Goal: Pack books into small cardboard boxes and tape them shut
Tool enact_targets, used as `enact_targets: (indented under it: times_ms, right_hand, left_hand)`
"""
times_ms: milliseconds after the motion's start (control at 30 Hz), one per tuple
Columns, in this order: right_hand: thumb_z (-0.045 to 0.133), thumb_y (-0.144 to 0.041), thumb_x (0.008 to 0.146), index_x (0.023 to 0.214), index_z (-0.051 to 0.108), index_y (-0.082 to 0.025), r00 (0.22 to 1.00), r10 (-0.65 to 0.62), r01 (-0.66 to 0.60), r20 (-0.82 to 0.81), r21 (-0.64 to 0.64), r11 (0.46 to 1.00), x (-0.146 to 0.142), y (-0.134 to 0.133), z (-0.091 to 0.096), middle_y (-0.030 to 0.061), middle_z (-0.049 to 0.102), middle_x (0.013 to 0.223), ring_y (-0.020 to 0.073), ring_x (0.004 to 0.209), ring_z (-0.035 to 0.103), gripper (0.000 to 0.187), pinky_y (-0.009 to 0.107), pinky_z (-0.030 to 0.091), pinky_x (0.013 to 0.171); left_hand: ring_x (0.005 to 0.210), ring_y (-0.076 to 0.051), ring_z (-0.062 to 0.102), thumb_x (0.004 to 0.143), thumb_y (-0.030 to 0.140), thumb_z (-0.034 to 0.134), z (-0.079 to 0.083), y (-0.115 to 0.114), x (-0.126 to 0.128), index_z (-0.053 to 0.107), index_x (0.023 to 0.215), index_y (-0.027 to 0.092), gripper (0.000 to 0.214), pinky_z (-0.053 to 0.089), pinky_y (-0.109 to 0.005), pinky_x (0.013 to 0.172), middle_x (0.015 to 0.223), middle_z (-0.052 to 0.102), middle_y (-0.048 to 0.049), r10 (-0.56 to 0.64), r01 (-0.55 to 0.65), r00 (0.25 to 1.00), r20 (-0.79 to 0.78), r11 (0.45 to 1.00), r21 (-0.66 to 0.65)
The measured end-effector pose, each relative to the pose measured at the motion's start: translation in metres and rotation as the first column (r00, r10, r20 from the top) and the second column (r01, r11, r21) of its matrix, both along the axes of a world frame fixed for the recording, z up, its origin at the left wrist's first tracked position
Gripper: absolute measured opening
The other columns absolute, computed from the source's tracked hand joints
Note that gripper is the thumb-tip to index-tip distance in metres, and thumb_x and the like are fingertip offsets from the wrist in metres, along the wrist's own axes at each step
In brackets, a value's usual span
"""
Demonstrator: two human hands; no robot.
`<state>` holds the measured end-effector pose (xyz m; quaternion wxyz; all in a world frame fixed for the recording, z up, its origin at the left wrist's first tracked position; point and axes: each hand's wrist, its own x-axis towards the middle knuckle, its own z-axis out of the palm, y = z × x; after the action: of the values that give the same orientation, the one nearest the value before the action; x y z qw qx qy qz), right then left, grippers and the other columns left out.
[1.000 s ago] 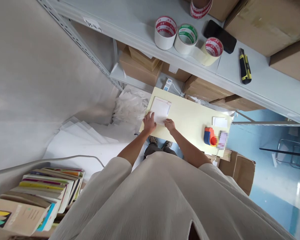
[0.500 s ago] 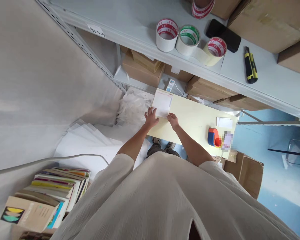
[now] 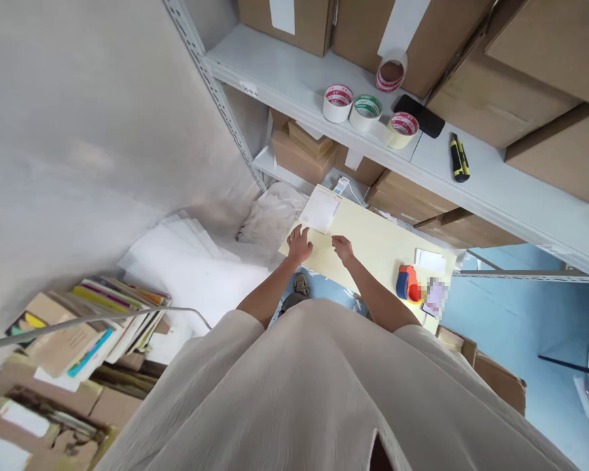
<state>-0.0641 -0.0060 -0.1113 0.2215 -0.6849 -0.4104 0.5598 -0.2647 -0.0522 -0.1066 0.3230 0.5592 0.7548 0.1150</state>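
On the pale yellow table [image 3: 368, 239] lies a flat white rectangular item, like a pad or thin packet [image 3: 320, 209], near the far left end. My left hand [image 3: 300, 244] is open, its fingers spread just off the near edge of this item; whether a fingertip touches it I cannot tell. Off the near right corner, my right hand [image 3: 342, 247] has its fingers curled together, apart from the white item. Anything small inside those fingers is hidden.
An orange-and-blue tape dispenser [image 3: 408, 284] and a white stack [image 3: 430, 261] sit at the table's right end. Above the far side, a grey shelf [image 3: 285, 82] carries tape rolls [image 3: 338, 103] and a utility knife [image 3: 459, 158]. Books [image 3: 108, 314] and white sheets [image 3: 201, 268] lie left.
My view has shifted, showing more of the shelf. Both hands have come back from the white item toward me; the right hand has let go of its near corner.
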Motion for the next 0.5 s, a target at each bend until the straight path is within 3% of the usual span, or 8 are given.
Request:
enact_targets:
  times_ms: [267,500]
  right_hand:
    - [0.078,-0.029,0.079,0.100,0.078,-0.025,0.991,0.080,-0.082,-0.110,-0.018,0.996,0.032,-0.057,0.022,0.0048,0.084,0.104,0.0230,0.101,0.076,0.022,0.033,0.059,0.085]
    - [0.080,-0.028,0.077,0.096,0.077,-0.024,0.962,0.242,-0.252,-0.129,-0.062,0.966,0.004,-0.108,0.029,0.0033,0.084,0.095,0.0217,0.094,0.077,0.020,0.032,0.058,0.082]
  left_hand:
    - [0.179,-0.042,0.037,0.098,0.024,0.061,0.021,-0.085,0.033,0.054,0.177,0.027,0.079,0.034,-0.063,0.144,0.194,0.039,-0.0182,0.100,-0.100,0.995,-0.004,0.994,0.044]
    - [0.175,-0.042,0.043,0.100,0.020,0.062,0.034,-0.174,0.036,0.056,0.176,0.027,0.076,0.041,-0.063,0.140,0.190,0.046,-0.0177,0.290,-0.287,0.957,-0.017,0.953,0.100]
